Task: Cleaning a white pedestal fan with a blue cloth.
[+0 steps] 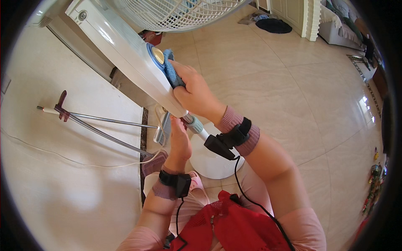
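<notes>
A white standing fan's column slants across the view, its wire cage above and its round white base on the floor. My right hand holds a blue cloth against the column's face, just beside a cream knob with a blue surround. My left hand is at the lower end of the column, by the metal pole; its fingers are partly hidden behind the column, so its grip cannot be told. A grey-green collar sits on the pole below.
At the left, a broom and a long-handled dustpan lean on the white wall. A pale cord hangs across there. A black mat lies on the tiled floor, and a sofa stands at the upper right.
</notes>
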The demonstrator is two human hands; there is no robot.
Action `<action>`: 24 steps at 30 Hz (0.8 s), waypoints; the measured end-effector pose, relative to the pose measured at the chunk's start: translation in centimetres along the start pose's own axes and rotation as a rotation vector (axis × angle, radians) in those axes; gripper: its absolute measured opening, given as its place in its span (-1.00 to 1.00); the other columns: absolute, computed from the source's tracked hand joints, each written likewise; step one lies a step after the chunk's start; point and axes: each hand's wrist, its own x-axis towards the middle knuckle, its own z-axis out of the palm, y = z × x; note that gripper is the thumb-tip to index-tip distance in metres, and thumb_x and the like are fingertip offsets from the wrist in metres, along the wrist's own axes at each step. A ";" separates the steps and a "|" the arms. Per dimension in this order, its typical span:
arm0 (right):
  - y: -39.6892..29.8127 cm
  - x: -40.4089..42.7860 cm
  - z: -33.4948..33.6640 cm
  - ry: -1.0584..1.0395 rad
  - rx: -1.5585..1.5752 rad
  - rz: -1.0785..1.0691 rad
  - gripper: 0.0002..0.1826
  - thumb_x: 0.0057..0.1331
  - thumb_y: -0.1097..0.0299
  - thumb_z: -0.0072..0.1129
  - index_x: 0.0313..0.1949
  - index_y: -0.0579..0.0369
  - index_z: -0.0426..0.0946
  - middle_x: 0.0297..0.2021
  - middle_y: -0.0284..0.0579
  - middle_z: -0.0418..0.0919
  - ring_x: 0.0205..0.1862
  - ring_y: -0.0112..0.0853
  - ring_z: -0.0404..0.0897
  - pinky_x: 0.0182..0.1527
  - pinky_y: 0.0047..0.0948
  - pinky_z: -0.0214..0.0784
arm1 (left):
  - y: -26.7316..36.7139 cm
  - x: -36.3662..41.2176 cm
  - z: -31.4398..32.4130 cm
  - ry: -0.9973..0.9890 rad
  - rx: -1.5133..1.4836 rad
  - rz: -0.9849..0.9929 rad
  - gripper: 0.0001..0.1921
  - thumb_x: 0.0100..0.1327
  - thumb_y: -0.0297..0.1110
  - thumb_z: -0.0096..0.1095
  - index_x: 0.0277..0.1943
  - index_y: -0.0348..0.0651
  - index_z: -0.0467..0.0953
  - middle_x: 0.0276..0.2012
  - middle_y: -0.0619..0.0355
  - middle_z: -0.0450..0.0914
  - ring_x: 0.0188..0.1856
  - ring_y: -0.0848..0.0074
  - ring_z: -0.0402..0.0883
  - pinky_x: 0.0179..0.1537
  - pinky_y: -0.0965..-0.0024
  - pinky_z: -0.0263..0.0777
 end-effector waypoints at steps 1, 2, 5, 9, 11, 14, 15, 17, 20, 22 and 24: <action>0.1 0.1 -0.2 -0.038 0.027 0.010 -0.30 -0.07 0.61 -0.09 0.19 0.37 0.30 0.08 0.23 0.44 0.09 0.14 0.37 0.19 -0.10 0.24 | 0.2 0.0 0.2 -0.005 0.002 0.003 -0.44 0.50 0.03 -0.32 0.42 -0.07 0.06 0.36 0.23 0.22 0.35 0.48 0.20 0.30 0.32 0.10; -0.4 -0.4 -0.1 -0.033 0.025 0.006 -0.30 -0.07 0.61 -0.09 0.19 0.37 0.30 0.08 0.23 0.44 0.09 0.14 0.37 0.19 -0.10 0.24 | 0.4 -0.1 0.6 -0.024 0.040 0.035 -0.41 0.50 0.09 -0.41 0.42 -0.10 0.05 0.31 0.20 0.25 0.32 0.48 0.23 0.32 0.35 0.07; -1.8 -2.8 0.8 0.130 -0.258 -0.161 -0.34 -0.04 0.61 -0.10 0.17 0.38 0.31 0.05 0.22 0.46 0.08 0.14 0.37 0.19 -0.12 0.25 | 1.1 -1.3 2.5 0.033 -0.048 0.032 -0.38 0.51 0.14 -0.51 0.40 -0.13 0.08 0.23 0.17 0.32 0.26 0.48 0.29 0.32 0.37 0.05; -1.2 -1.9 1.5 0.159 -0.214 -0.129 -0.36 -0.05 0.62 -0.05 0.14 0.37 0.34 0.09 0.19 0.44 0.11 0.14 0.37 0.20 -0.08 0.24 | 1.1 -1.0 2.4 0.097 -0.014 0.075 -0.40 0.51 0.12 -0.48 0.38 -0.12 0.12 0.21 0.18 0.34 0.25 0.49 0.30 0.30 0.37 0.09; -0.6 -0.6 0.7 0.130 -0.190 -0.095 -0.36 -0.07 0.62 0.00 0.12 0.35 0.35 0.12 0.17 0.44 0.11 0.14 0.37 0.19 -0.05 0.25 | 0.4 -0.3 0.6 0.037 0.004 0.025 -0.41 0.50 0.11 -0.40 0.39 -0.12 0.09 0.27 0.21 0.28 0.31 0.48 0.24 0.35 0.32 0.04; -0.8 -0.6 -0.3 -0.065 -0.015 0.089 -0.36 -0.08 0.62 0.00 0.12 0.37 0.35 0.14 0.18 0.42 0.12 0.14 0.36 0.20 -0.03 0.23 | 0.6 -0.3 0.8 -0.018 0.043 0.008 -0.41 0.51 0.10 -0.38 0.40 -0.12 0.07 0.32 0.19 0.24 0.36 0.47 0.20 0.36 0.33 0.03; -1.3 -1.6 0.4 0.044 -0.142 -0.060 -0.35 -0.08 0.61 -0.04 0.12 0.38 0.34 0.10 0.22 0.42 0.11 0.16 0.36 0.20 -0.05 0.23 | 0.8 -0.6 1.1 -0.010 0.058 0.026 -0.41 0.51 0.10 -0.41 0.40 -0.12 0.07 0.32 0.17 0.26 0.36 0.47 0.21 0.34 0.36 0.05; -2.0 -2.7 1.1 0.146 -0.282 -0.205 -0.35 -0.07 0.61 -0.08 0.13 0.40 0.33 0.06 0.25 0.43 0.10 0.18 0.36 0.20 -0.07 0.23 | 0.8 -1.2 2.0 0.033 -0.022 0.048 -0.41 0.52 0.09 -0.45 0.40 -0.13 0.10 0.29 0.16 0.29 0.32 0.47 0.25 0.31 0.39 0.09; -2.1 -2.9 1.7 0.201 -0.275 -0.208 -0.35 -0.08 0.61 -0.08 0.12 0.41 0.33 0.04 0.29 0.41 0.08 0.20 0.34 0.19 -0.07 0.23 | 0.5 -1.3 2.3 0.083 -0.078 0.082 -0.42 0.52 0.08 -0.44 0.39 -0.13 0.10 0.29 0.16 0.29 0.30 0.46 0.26 0.30 0.37 0.09; -0.4 -1.7 1.6 0.204 -0.176 -0.172 -0.44 -0.07 0.59 -0.02 0.04 0.34 0.40 -0.02 0.21 0.49 -0.05 0.12 0.43 0.12 -0.13 0.31 | 0.4 -0.8 1.9 0.086 -0.041 0.124 -0.42 0.52 0.08 -0.44 0.40 -0.14 0.09 0.30 0.16 0.27 0.31 0.45 0.25 0.31 0.36 0.08; 0.5 -0.8 0.3 0.035 0.063 0.066 -0.47 -0.05 0.59 -0.04 0.02 0.31 0.43 -0.12 0.15 0.53 -0.15 0.00 0.47 0.05 -0.23 0.35 | -0.2 -0.1 0.5 0.039 0.030 0.021 -0.43 0.49 0.13 -0.37 0.33 -0.10 0.16 0.24 0.19 0.30 0.28 0.44 0.25 0.30 0.36 0.03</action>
